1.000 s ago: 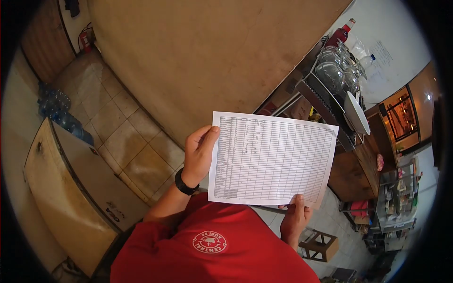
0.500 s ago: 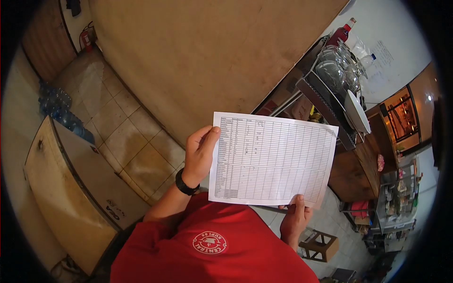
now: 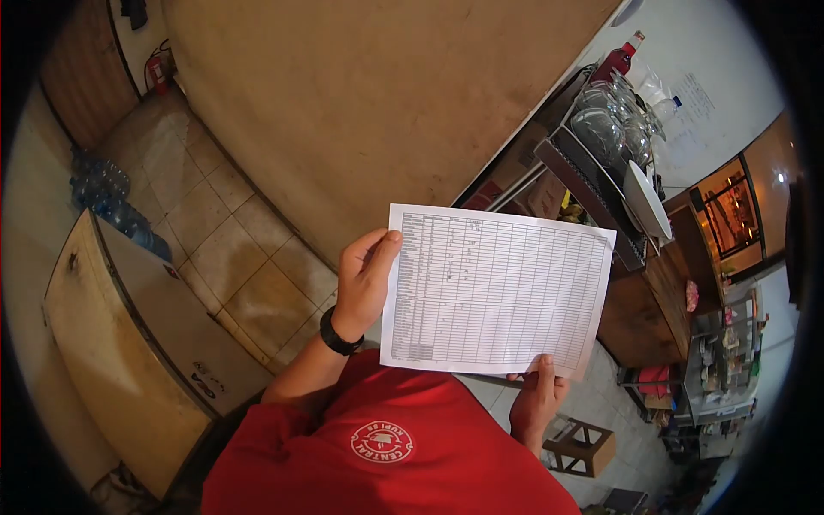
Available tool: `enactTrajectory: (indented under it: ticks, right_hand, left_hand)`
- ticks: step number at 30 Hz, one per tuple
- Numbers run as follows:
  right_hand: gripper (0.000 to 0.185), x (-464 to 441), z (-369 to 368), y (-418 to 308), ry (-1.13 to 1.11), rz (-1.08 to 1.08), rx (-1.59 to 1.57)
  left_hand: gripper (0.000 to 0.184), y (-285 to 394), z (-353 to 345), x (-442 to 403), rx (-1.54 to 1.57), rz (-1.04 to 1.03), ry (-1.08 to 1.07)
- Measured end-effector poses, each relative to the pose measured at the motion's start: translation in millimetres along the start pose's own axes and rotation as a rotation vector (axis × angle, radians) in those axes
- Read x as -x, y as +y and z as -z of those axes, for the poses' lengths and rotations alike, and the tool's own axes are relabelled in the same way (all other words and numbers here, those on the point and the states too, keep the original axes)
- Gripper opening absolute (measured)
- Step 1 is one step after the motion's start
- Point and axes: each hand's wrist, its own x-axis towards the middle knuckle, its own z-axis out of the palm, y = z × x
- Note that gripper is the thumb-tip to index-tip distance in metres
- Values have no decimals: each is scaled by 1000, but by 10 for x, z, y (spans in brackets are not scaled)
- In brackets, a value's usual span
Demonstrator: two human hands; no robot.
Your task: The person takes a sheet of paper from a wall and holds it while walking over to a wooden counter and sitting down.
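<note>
A white sheet of paper [image 3: 515, 292] printed with a table of rows and columns is held up in front of my red shirt. Handwritten marks fill some cells toward its left side; they are too small to read. My left hand [image 3: 365, 279], with a black watch [image 3: 340, 333] on the wrist, pinches the paper's left edge near the upper corner. At the lower right edge my right hand [image 3: 541, 393] grips the sheet, thumb on top and the other fingers mostly hidden behind it.
A rack [image 3: 596, 202] at right carries upturned glasses [image 3: 598, 133], a white plate [image 3: 645, 202] and a red bottle [image 3: 616, 62]. A wooden stool [image 3: 582, 446] stands lower right. At left are a chest freezer [image 3: 129, 343], large water bottles [image 3: 120, 206] and a fire extinguisher [image 3: 156, 73].
Both hands and the paper stay almost exactly where they were. The view has shifted very slightly.
</note>
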Motion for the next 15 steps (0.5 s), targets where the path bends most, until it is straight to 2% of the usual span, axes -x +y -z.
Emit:
enactTrajectory:
  ticks: [15]
  right_hand:
    - [19, 58, 20, -22, -1, -2, 12]
  left_hand:
    - [30, 27, -24, 75, -4, -7, 17]
